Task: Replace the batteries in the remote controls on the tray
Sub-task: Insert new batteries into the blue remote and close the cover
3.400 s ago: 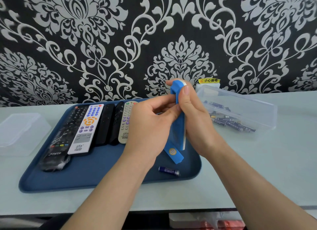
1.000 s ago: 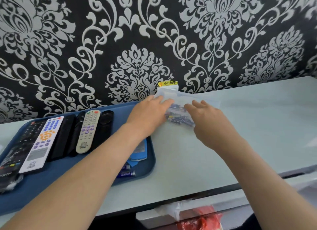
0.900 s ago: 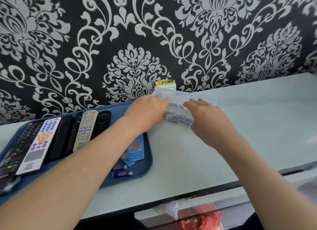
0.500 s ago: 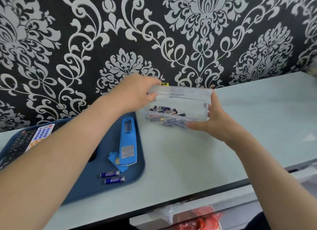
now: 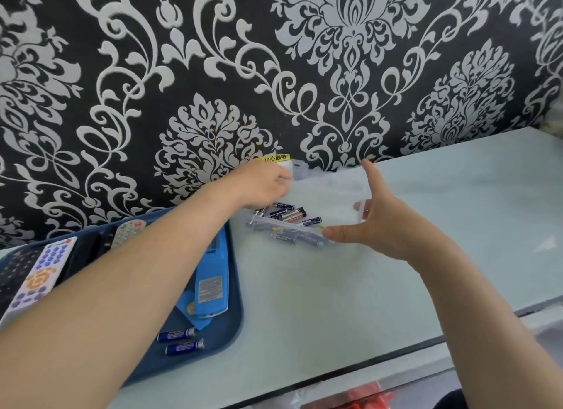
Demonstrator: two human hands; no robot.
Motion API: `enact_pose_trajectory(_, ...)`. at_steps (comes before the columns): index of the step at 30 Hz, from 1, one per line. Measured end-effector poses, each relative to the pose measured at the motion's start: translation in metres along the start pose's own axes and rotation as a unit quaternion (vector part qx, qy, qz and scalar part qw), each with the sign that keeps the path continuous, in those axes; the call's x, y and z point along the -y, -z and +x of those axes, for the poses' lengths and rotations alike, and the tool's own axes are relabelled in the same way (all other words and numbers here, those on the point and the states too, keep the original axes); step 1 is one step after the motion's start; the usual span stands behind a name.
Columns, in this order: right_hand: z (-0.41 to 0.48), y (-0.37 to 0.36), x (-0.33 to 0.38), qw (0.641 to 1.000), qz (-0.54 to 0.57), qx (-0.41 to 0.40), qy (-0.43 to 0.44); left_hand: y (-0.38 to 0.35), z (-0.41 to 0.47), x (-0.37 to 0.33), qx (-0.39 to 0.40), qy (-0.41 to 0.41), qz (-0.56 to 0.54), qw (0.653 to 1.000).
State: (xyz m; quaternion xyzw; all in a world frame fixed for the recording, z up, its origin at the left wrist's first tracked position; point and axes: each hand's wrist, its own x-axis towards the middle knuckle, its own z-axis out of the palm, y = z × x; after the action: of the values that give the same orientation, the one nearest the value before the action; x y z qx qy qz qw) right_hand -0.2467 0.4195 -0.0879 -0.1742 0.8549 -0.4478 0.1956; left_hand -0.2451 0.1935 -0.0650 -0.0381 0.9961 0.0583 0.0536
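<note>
A clear plastic box (image 5: 329, 195) with several batteries (image 5: 289, 215) in it lies low over the table, right of the blue tray (image 5: 227, 341). My left hand (image 5: 265, 183) grips its left end. My right hand (image 5: 377, 225) spans its right end, thumb on the front rim and forefinger up along the far corner. A blue remote (image 5: 213, 280) lies face down on the tray with its battery bay uncovered. Its loose cover (image 5: 185, 309) lies beside it. Two blue batteries (image 5: 179, 340) lie at the tray's front.
Further remotes lie in a row at the tray's left, among them a white one (image 5: 39, 277) and a grey one (image 5: 128, 230). A patterned wall with a yellow label (image 5: 275, 157) stands right behind. The table's front edge (image 5: 396, 353) runs near my right forearm.
Both hands put down the blue remote, reached right and lifted the clear box. It has since come back down toward the table. Two batteries now lie on the tray instead of one.
</note>
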Motion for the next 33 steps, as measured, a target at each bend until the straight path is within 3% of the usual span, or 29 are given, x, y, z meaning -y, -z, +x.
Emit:
enact_pose_trajectory(3, -0.003, 0.001, 0.004, 0.996, -0.091, -0.004, -0.017, 0.002, -0.005, 0.004, -0.015, -0.005, -0.033, 0.999)
enact_pose_trajectory(6, -0.002, 0.003, 0.009, 0.980, -0.142, -0.135, 0.025, 0.000, -0.017, 0.006, -0.120, -0.021, -0.045, 0.991)
enact_pose_trajectory(8, 0.002, 0.002, 0.017, 0.964, -0.109, -0.212, 0.115, 0.000, -0.023, 0.005, -0.076, -0.023, -0.006, 0.997)
enact_pose_trajectory(9, 0.004, -0.001, 0.023, 0.960, -0.108, -0.212, 0.146, -0.001, -0.024, 0.004, -0.036, -0.018, 0.009, 0.999)
enact_pose_trajectory(12, 0.015, -0.027, 0.035, 0.962, -0.186, -0.113, 0.167, 0.002, -0.023, 0.002, 0.041, 0.000, 0.016, 0.999)
enact_pose_trajectory(15, 0.030, -0.051, 0.037, 0.941, -0.296, -0.033, 0.160, 0.005, -0.017, -0.002, 0.088, 0.002, 0.065, 0.994)
enact_pose_trajectory(22, 0.048, -0.052, 0.050, 0.928, -0.354, 0.079, 0.089, 0.005, -0.008, -0.010, 0.130, -0.008, 0.090, 0.987)
enact_pose_trajectory(26, 0.060, -0.053, 0.055, 0.922, -0.372, 0.066, 0.085, 0.007, -0.012, -0.002, 0.089, -0.020, 0.047, 0.995)
enact_pose_trajectory(29, 0.068, -0.057, 0.053, 0.921, -0.374, 0.063, 0.087, 0.009, -0.021, 0.002, -0.007, -0.017, -0.060, 0.998)
enact_pose_trajectory(31, 0.070, -0.058, 0.052, 0.923, -0.369, 0.070, 0.078, 0.011, -0.032, 0.004, -0.075, 0.002, -0.182, 0.980)
enact_pose_trajectory(33, 0.070, -0.056, 0.050, 0.924, -0.367, 0.076, 0.073, 0.013, -0.046, 0.005, -0.112, 0.016, -0.326, 0.939)
